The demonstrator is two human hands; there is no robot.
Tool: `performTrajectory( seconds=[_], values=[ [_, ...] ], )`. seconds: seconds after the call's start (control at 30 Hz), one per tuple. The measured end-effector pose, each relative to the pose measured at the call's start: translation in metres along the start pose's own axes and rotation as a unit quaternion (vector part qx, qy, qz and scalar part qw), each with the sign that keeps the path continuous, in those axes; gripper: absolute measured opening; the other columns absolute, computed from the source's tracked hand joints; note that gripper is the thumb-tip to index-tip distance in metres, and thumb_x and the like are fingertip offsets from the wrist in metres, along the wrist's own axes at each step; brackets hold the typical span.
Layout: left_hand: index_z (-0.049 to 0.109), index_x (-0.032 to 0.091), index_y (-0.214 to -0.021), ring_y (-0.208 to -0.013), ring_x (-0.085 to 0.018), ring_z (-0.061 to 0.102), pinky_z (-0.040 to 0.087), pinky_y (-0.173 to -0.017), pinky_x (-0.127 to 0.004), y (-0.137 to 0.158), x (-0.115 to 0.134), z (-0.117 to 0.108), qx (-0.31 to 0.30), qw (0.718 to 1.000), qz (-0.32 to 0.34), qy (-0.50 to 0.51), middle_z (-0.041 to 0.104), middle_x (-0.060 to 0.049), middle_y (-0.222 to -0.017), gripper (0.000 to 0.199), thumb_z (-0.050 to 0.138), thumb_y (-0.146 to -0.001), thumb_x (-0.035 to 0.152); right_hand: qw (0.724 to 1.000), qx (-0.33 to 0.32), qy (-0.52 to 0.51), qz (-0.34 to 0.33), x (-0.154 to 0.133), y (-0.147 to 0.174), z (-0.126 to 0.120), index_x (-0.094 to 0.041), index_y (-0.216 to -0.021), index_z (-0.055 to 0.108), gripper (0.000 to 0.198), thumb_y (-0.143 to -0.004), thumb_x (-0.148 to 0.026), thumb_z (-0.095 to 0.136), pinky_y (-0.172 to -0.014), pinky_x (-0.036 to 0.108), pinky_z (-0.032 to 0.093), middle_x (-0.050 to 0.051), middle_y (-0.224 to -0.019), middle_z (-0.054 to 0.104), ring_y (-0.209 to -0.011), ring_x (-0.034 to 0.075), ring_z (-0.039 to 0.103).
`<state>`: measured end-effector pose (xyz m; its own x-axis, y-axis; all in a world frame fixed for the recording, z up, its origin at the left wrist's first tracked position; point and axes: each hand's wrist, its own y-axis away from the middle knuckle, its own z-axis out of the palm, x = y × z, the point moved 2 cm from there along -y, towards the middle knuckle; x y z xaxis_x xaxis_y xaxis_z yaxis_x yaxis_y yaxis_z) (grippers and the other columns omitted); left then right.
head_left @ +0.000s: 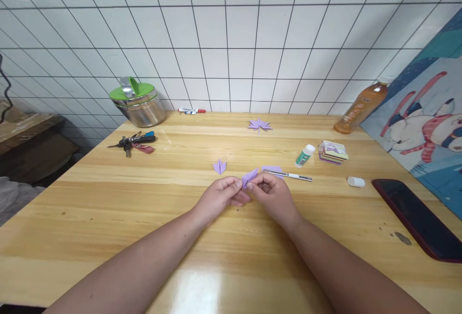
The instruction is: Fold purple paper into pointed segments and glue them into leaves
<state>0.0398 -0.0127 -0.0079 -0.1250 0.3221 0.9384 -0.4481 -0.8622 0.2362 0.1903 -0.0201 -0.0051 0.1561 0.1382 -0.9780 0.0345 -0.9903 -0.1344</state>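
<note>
Between both hands, just above the wooden table (144, 237), is a small folded piece of purple paper (250, 177). My left hand (225, 191) pinches its left edge between thumb and fingers. From the other side, my right hand (272, 193) grips it with thumb and forefinger. Beyond my left hand lies a second folded purple paper piece (220, 166) with pointed tips. A flat purple sheet (272, 169) lies past my right hand, partly under a slim craft knife (294, 176). Farther back rests a purple paper maple leaf (259, 125).
At right are an uncapped glue stick (305, 155), its white cap (356, 182), a stack of paper (332, 152), a phone (415, 217) and a tea bottle (361, 107). At left are keys (133, 143) and a steel pot (139, 104). A marker (192, 111) lies by the tiled wall.
</note>
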Motion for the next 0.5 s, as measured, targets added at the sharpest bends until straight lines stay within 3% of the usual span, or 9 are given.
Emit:
performTrajectory(
  seconds=[0.1, 0.3, 0.5],
  values=[
    [0.062, 0.012, -0.080, -0.071, -0.017, 0.064, 0.049, -0.064, -0.027, -0.0012, -0.0016, -0.0005, -0.018, 0.998, 0.004, -0.060, 0.068, -0.008, -0.075, 0.034, 0.059, -0.076, 0.046, 1.000, -0.008, -0.017, 0.009, 0.0012, -0.0009, -0.0011, -0.017, -0.067, 0.058, 0.013, -0.071, -0.029, 0.063, -0.060, 0.026, 0.046, 0.001, -0.067, 0.062, -0.063, 0.014, 0.057],
    [0.062, 0.014, -0.080, -0.065, -0.016, 0.064, 0.049, -0.061, -0.026, -0.0026, -0.0019, 0.0014, -0.025, 0.998, 0.001, -0.064, 0.068, -0.007, -0.070, 0.036, 0.054, -0.079, 0.049, 0.999, -0.021, -0.025, 0.022, -0.0003, 0.0001, -0.0005, -0.017, -0.067, 0.057, 0.015, -0.070, -0.030, 0.064, -0.057, 0.024, 0.045, 0.000, -0.064, 0.061, -0.060, 0.013, 0.056],
    [0.064, 0.014, -0.075, -0.063, -0.014, 0.061, 0.049, -0.060, -0.025, 0.0005, 0.0044, 0.0048, 0.026, 0.980, 0.080, -0.182, 0.066, -0.004, -0.069, 0.034, 0.050, -0.082, 0.044, 0.997, 0.015, -0.040, 0.059, -0.0027, 0.0035, 0.0046, -0.018, -0.069, 0.056, 0.015, -0.071, -0.032, 0.062, -0.051, 0.023, 0.045, 0.000, -0.062, 0.063, -0.055, 0.012, 0.058]
  ],
)
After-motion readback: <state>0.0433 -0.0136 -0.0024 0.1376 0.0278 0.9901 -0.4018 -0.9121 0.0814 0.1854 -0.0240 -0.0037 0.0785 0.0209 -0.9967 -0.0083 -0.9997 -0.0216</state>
